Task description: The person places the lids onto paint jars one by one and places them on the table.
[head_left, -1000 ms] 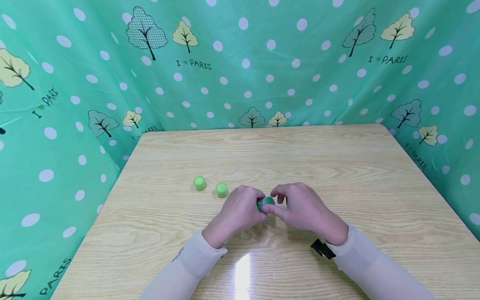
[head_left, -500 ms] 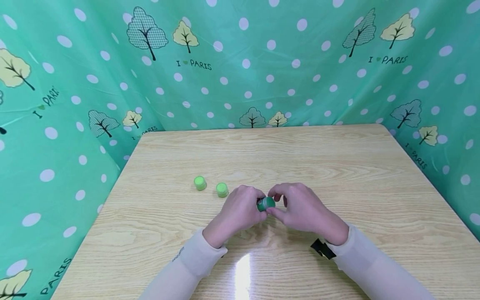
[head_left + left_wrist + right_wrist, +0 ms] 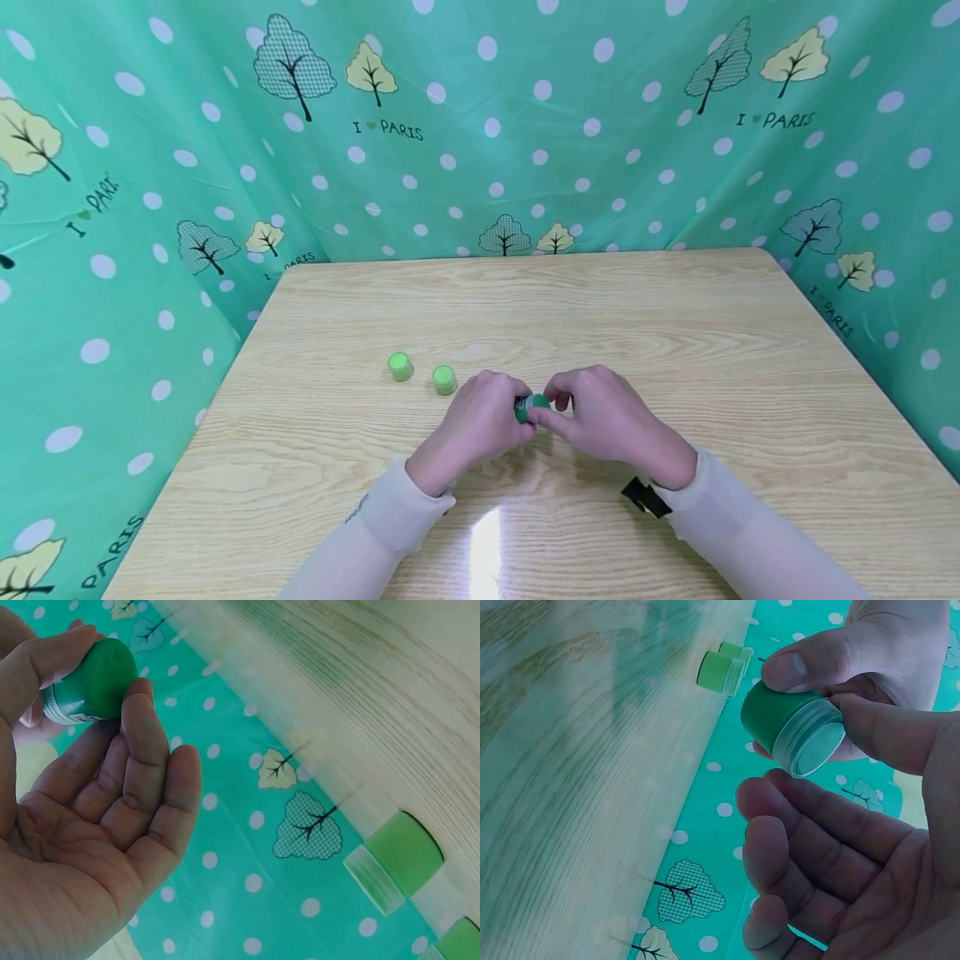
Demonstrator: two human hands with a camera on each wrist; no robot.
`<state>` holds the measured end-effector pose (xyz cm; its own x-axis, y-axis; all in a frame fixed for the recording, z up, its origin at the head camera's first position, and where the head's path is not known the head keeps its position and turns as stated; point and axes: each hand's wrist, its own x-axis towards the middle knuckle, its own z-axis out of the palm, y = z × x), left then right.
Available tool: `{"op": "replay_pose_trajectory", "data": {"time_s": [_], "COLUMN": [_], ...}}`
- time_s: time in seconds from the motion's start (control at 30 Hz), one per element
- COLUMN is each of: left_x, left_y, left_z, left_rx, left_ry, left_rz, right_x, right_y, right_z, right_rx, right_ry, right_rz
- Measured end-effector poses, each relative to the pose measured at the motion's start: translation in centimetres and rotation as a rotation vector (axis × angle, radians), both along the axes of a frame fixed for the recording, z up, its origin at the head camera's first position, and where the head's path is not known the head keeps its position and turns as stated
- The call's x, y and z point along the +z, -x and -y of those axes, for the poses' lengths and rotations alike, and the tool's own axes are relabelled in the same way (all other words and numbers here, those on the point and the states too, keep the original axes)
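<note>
A small dark green jar (image 3: 105, 675) with white lettering and a clear ribbed lid (image 3: 810, 739) is held tilted above the table. My left hand (image 3: 486, 417) pinches the jar's body between thumb and index finger, its other fingers curving loosely below. My right hand (image 3: 607, 417) faces it from the right, with the thumb on the lid's edge and the index fingertip close at the opposite side of the rim. The remaining right fingers bend away from the jar in the right wrist view.
Two lighter green jars with clear lids stand upright left of my hands: a nearer jar (image 3: 444, 380) and a farther jar (image 3: 401, 367). The wooden table (image 3: 637, 308) ends at the back against a green dotted curtain (image 3: 450, 183).
My right thumb and index finger have shifted around the lid, down half a second ago and back up over it now. The left hand and the standing jars stay in place.
</note>
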<state>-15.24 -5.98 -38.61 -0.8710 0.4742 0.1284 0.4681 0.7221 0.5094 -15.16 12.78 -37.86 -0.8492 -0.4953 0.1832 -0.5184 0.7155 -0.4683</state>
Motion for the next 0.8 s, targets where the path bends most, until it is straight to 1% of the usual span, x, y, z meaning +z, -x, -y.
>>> {"op": "replay_pose_trajectory", "data": {"time_s": [0.27, 0.53, 0.67, 0.8], "left_x": [-0.06, -0.04, -0.04, 0.03], "left_y": [0.00, -0.04, -0.03, -0.04], "left_z": [-0.02, 0.02, 0.03, 0.01], "left_rx": [-0.008, -0.008, -0.002, -0.002], "left_ry": [0.001, 0.003, 0.005, 0.004], "left_rz": [-0.008, -0.010, -0.003, 0.001], "right_x": [-0.09, 0.01, 0.02, 0.09], "right_y": [0.02, 0.03, 0.07, 0.04], "right_z": [-0.04, -0.08, -0.14, -0.18], "right_rx": [-0.012, -0.027, -0.009, 0.039], "right_ry": [-0.014, -0.021, 0.004, 0.039], "right_rz": [0.022, 0.024, 0.012, -0.009]}}
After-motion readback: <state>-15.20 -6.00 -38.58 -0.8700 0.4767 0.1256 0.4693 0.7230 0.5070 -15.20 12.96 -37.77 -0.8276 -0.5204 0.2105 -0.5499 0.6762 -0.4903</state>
